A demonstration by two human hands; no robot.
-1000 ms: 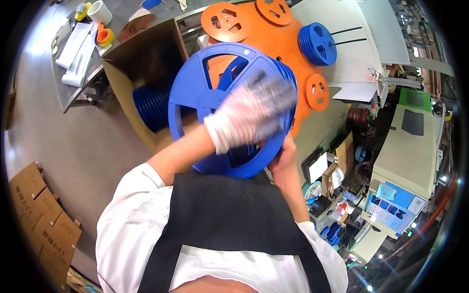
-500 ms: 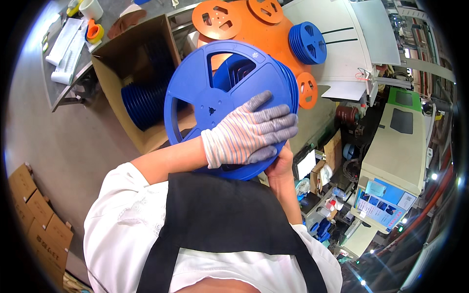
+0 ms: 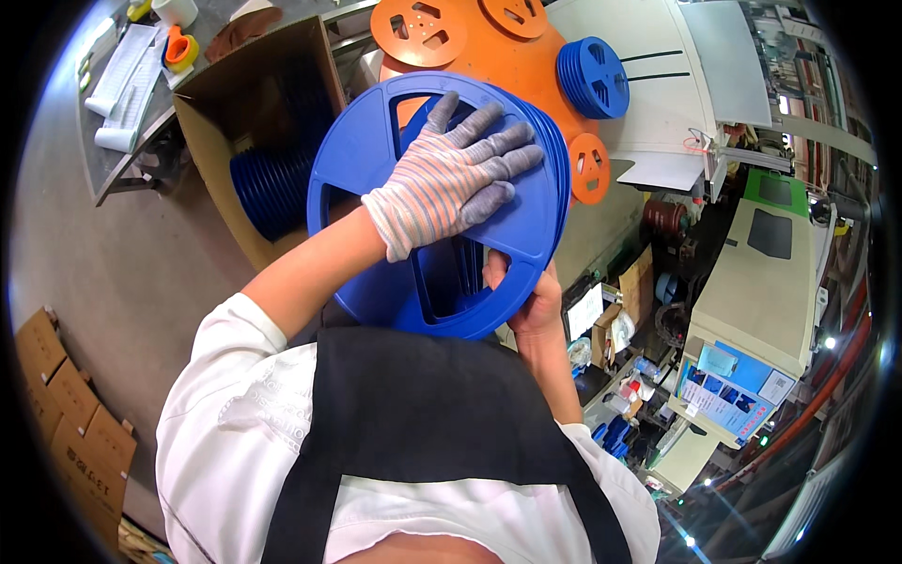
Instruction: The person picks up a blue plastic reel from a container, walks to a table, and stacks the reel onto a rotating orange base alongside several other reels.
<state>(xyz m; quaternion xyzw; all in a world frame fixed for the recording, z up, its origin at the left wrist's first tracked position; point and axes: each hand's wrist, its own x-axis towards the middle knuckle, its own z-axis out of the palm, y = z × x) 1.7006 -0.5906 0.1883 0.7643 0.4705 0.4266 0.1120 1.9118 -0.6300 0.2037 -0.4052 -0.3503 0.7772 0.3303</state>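
Note:
A stack of blue plastic reels is held up in front of my apron, its spoked round face turned toward me. Across that face lies my left hand, in a striped glove with grey fingertips, its fingers spread. My bare right hand grips the stack at its lower right; a fingertip shows through an opening in the front reel. The rest of its fingers are hidden behind the reels. Left of the stack, more blue reels sit inside an open cardboard box.
Beyond the stack is an orange round table with orange discs and another blue reel stack. A grey table bears tape and paper at the far left. A beige machine stands at right; cartons lie lower left.
The front reel's openings have turned to new positions. My left hand has shifted up and left across the face, fingers spread wider. A right fingertip now shows through an opening.

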